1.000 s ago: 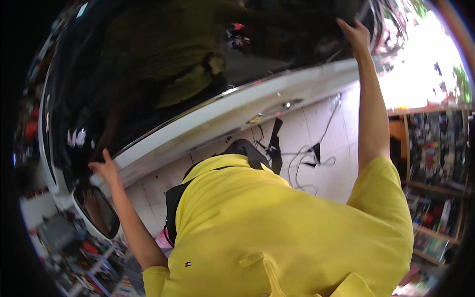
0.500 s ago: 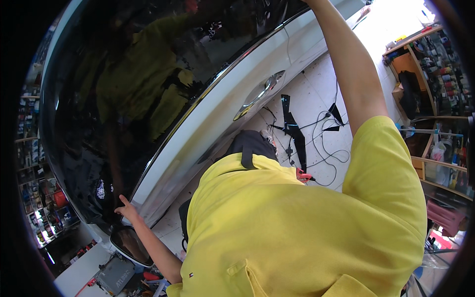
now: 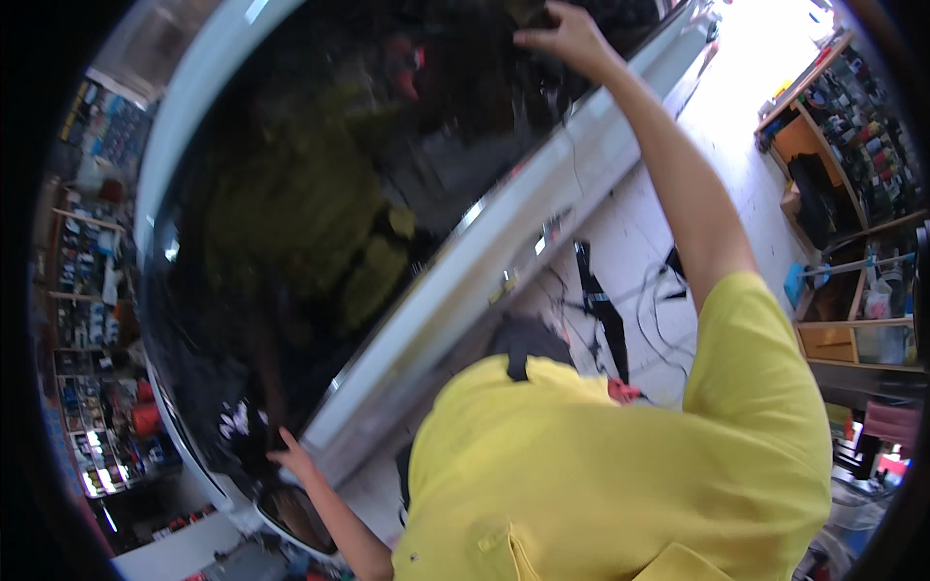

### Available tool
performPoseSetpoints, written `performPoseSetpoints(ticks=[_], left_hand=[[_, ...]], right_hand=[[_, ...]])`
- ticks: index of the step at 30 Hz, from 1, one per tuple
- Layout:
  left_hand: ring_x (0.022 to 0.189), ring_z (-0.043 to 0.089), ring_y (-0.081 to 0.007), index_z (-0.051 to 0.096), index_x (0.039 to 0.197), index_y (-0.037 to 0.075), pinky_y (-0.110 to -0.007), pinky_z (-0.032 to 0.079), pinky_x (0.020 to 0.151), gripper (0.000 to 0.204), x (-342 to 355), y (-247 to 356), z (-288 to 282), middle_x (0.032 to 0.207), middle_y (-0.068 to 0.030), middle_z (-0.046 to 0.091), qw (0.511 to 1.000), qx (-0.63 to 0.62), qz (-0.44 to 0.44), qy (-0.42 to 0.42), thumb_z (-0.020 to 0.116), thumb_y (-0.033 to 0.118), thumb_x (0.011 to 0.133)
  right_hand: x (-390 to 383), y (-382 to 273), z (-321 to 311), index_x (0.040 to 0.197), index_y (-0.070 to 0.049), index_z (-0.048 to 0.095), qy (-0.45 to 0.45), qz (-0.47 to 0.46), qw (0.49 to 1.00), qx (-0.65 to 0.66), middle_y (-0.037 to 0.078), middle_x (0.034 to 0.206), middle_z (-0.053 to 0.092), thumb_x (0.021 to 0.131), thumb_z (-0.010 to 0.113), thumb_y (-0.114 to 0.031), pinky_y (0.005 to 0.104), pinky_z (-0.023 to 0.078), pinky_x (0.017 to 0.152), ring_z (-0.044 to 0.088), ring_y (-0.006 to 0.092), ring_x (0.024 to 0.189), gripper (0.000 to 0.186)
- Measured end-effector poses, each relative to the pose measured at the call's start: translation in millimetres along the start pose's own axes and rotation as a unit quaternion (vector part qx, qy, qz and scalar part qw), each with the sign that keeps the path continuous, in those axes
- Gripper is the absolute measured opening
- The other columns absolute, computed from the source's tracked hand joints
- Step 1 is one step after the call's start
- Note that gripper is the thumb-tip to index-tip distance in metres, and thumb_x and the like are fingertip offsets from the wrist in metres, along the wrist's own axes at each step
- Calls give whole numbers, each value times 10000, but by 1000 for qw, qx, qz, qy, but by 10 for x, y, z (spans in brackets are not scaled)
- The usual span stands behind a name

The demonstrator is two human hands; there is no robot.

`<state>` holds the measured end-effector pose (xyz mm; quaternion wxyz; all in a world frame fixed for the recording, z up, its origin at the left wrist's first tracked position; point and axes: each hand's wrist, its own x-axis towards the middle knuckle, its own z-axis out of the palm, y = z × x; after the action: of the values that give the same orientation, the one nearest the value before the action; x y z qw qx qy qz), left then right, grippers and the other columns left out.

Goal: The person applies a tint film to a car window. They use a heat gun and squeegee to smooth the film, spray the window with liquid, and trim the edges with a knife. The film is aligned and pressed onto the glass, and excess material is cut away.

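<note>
Dark glossy window pane (image 3: 291, 213) already spans the white car's (image 3: 426, 295) side, right hand (image 3: 576, 44) spread at its upper end, left hand (image 3: 294, 457) fingers parted at the corner by the mirror (image 3: 294, 513); contact blurred, what remains undone unreadable from here.

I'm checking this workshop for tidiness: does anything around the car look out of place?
Yes: a dark, angular piece and a looping cable lie loose on the pale tiled floor beside the white car door. They look odd because they seem scattered there rather than put away.
</note>
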<state>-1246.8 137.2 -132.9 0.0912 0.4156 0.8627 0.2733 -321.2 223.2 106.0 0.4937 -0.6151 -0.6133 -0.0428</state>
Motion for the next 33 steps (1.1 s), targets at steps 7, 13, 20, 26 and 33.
performPoseSetpoints(ticks=[7,13,20,26,33], left_hand=[[1288,609,-383,469,1514,-110,-417,452,1132,695,-55,368,-400,1492,-304,556,948,-285,-69,125,574,431,1089],[1225,646,-387,539,1454,-111,-422,482,1075,560,155,176,-319,1408,-296,631,948,-240,-94,189,554,320,1096],[1279,632,-395,583,1443,-76,-428,478,1100,520,76,89,-246,1426,-280,633,964,-141,-120,190,579,283,1067],[1272,634,-398,540,1476,-94,-422,466,1103,536,220,51,-204,1439,-305,615,974,-132,-123,134,561,258,1073],[1264,614,-458,549,1452,-123,-444,445,1120,522,194,-205,-217,1388,-346,624,981,-55,-84,168,569,229,1067]], right_hand=[[224,-640,449,1549,-31,390,196,-81,960,-180,183,1483,481,755,876,-579,560,406,1022,465,393,1333,1081],[879,-789,414,1535,8,410,259,66,952,-146,194,1487,458,873,782,-570,537,364,1095,425,396,1360,954],[1122,-670,373,1468,-23,488,274,118,948,-107,159,1412,489,908,769,-411,543,378,1072,440,401,1329,737],[1207,-755,261,1353,-74,579,250,138,947,-150,192,1330,549,900,754,-390,588,451,995,500,423,1250,579],[2307,-696,122,1318,-42,626,241,-148,953,-111,152,1312,608,928,726,-184,454,398,1106,520,345,1256,426]])
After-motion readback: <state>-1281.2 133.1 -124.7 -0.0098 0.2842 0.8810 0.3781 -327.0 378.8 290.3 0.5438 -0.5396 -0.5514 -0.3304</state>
